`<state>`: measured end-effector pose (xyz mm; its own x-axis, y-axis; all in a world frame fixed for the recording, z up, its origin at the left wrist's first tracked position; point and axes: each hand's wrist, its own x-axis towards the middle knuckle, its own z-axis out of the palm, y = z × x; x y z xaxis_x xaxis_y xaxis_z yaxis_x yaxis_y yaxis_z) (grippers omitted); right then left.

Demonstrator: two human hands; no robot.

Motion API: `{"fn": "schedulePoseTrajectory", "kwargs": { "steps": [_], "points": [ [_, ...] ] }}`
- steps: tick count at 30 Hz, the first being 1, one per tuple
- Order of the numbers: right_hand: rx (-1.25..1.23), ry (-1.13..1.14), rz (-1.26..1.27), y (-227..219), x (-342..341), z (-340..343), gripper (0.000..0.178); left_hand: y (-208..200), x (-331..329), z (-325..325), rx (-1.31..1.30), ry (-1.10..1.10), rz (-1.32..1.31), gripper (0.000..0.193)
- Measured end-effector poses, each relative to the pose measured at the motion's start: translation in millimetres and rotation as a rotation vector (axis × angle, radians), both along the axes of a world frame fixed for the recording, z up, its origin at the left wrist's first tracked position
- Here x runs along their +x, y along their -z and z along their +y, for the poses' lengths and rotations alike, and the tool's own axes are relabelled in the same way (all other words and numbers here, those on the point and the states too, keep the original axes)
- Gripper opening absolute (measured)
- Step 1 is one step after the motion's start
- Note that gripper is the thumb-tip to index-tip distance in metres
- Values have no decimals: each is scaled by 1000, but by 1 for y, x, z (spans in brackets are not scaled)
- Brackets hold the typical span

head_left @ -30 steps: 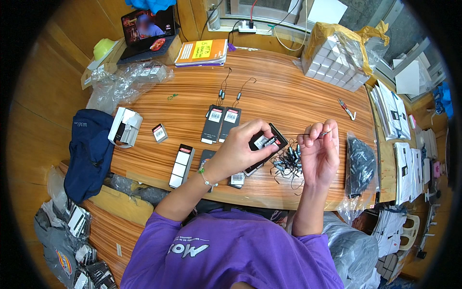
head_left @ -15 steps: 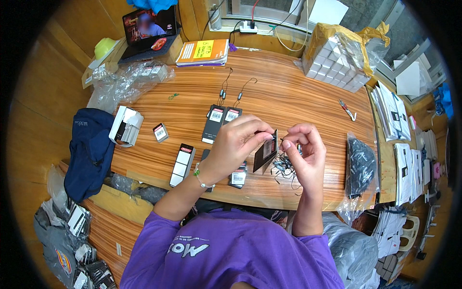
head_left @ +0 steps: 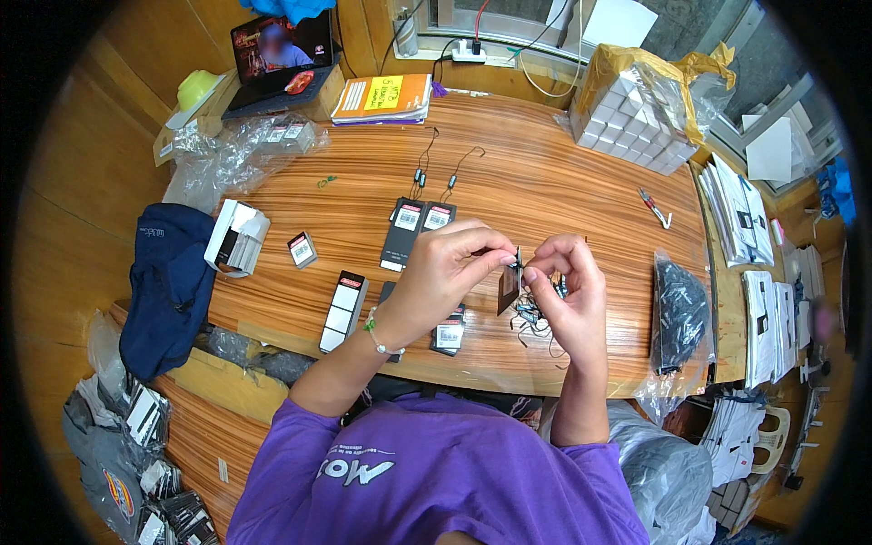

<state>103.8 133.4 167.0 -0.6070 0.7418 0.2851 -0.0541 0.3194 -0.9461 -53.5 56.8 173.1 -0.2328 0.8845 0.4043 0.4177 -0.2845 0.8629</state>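
My left hand pinches a black hang tag near its top, holding it upright and nearly edge-on above the table. Against the tag's top edge, my right hand is closed in a pinch on a thin dark tag string, mostly hidden by the fingers. Below and behind the right hand lies a tangled pile of black strings with small seals. Left of my hands, finished-looking black tags lie with strings stretched away from them. Another small tag stack sits under my left wrist.
A stack of white-labelled tags, a small tag stack and an open white box stand to the left. Snips and a bagged black bundle lie right. Wrapped white boxes and a laptop are at the back.
My right hand has moved left, bringing its fingertips against the top of the hang tag. The tag has turned more edge-on in my left hand.
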Motion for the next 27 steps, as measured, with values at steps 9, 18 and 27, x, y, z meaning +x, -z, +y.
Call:
{"fn": "schedulePoseTrajectory", "kwargs": {
  "steps": [9,18,27],
  "points": [
    [-167,-67,51,4,-2,2,20,1,0,2,-57,41,-54,10],
    [-360,-214,103,9,3,6,22,-3,-6,1,-177,124,-165,11],
    [-278,-157,160,22,2,8,16,3,-4,1,-235,204,-342,13]
  ]
}}
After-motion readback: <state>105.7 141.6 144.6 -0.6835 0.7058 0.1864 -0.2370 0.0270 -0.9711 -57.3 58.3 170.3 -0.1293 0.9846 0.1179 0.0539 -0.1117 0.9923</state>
